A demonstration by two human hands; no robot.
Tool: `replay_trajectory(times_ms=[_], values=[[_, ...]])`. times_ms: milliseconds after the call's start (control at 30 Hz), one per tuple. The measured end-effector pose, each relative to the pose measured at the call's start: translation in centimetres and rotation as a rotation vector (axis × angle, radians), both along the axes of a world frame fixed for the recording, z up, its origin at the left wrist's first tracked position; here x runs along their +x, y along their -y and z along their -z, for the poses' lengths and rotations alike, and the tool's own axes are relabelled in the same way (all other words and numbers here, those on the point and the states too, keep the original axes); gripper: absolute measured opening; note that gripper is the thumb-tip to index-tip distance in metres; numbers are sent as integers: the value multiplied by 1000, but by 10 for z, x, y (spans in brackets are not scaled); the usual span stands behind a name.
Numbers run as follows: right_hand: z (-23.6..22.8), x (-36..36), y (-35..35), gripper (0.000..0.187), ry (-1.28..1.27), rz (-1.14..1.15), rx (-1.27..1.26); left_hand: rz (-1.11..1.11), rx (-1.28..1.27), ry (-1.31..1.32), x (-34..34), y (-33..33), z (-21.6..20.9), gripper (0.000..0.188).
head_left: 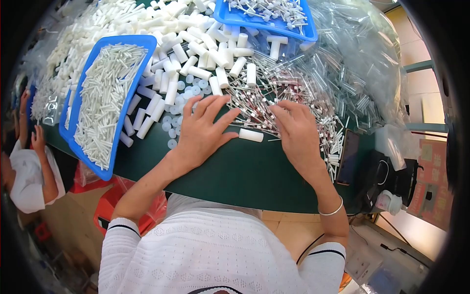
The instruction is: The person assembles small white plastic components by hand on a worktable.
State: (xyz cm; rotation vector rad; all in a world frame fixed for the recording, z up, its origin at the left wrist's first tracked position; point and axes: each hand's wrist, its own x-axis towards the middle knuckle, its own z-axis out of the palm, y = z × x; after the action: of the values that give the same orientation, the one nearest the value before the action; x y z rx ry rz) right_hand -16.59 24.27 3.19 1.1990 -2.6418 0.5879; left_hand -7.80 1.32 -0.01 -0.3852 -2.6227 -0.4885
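Observation:
My left hand (pixel 203 130) rests over the green table with its fingers spread, holding nothing. Just right of its thumb lies a single white cylinder (pixel 251 135), apart from the others. My right hand (pixel 298 134) reaches into a pile of thin metal rods with white ends (pixel 254 100), its fingers bent together at the pile's near edge. What its fingertips grip, if anything, is hidden. Past my left fingertips lie small translucent discs (pixel 196 90) and a large heap of white foam-like cylinders (pixel 191 46).
At left, a blue tray (pixel 151 44) holds many thin white tubes. Another blue tray (pixel 267 25) with white-headed pins stands at the back. Clear plastic bags (pixel 362 54) cover the right back, with a phone (pixel 348 158) at the right edge. Another person (pixel 34 171) sits at far left.

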Motion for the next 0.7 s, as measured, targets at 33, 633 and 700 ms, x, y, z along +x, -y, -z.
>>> replay_trajectory(times_ms=[33, 633, 700], values=[[-1, -4, -3, 21, -25, 15, -48, 62, 14, -19, 2, -5, 2, 50], [10, 16, -16, 5, -85, -2, 244, 8, 6, 39, 19, -16, 10, 31], [-1, 10, -24, 5, -52, 43, 246, 20, 32, 9, 12, -17, 5, 32]])
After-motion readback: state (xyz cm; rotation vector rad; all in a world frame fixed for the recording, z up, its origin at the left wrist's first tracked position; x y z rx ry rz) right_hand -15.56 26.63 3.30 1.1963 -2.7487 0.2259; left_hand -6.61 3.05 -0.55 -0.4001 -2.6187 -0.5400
